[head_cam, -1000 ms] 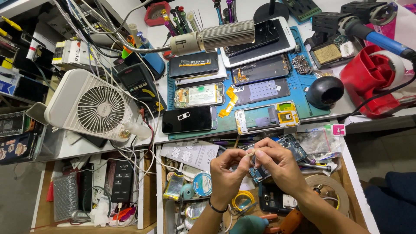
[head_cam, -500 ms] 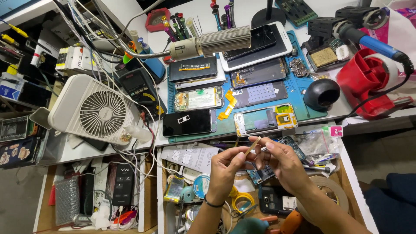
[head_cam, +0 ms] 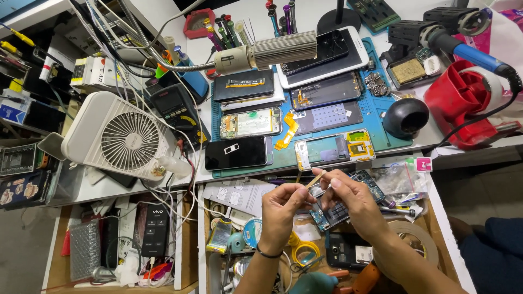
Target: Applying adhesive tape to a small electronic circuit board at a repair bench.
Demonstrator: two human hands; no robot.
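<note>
Left hand, right hand pinching thin strip (tan); above open drawer.

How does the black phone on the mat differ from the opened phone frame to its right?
The black phone is closed, showing a dark, smooth glass face; the opened phone frame shows bare metal and yellow parts inside. The black phone lies at the blue mat's left edge, the frame nearer the hands. Both lie flat and lengthwise.

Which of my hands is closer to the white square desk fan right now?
Left. The left hand is just below the bench edge, to the right of the white square desk fan. The right hand is further right, beyond the left one; both pinch a small tan strip.
</note>
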